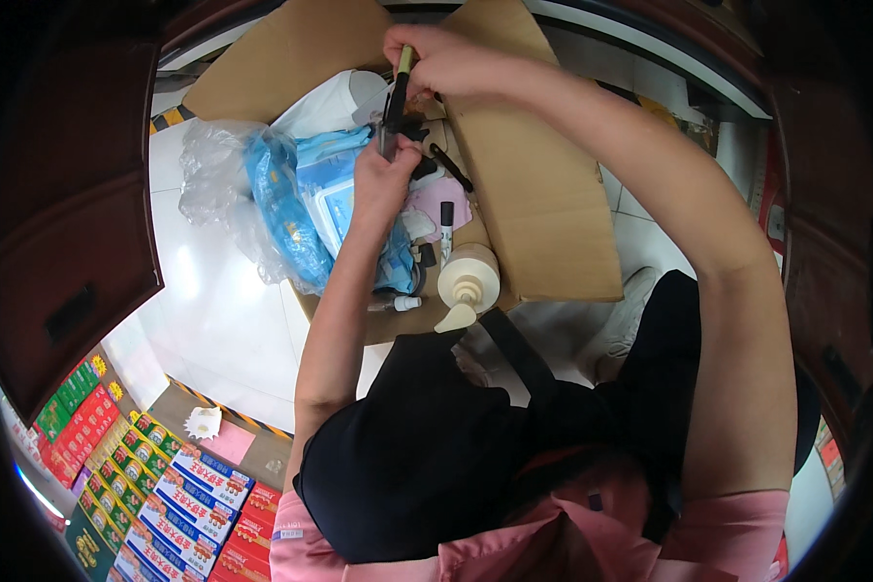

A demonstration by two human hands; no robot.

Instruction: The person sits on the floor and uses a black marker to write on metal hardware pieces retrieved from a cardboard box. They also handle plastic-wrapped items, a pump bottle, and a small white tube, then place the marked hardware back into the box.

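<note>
My left hand grips the lower end of some slender black pen-like items, one with a yellow-green end; their exact kind is unclear. At that upper end, my right hand has its fingers closed around it. Both hands are over an open cardboard box. Inside it, a black-capped marker lies beside a cream pump bottle. A black pen-like stick rests near a pink cloth or paper piece. Blue plastic packets fill the left side, partly hidden by my left forearm.
Crumpled clear plastic hangs over the box's left edge. A small clear bottle with a white cap lies at the near edge. Stacked product cartons stand at lower left. Dark red panels flank the white tiled floor.
</note>
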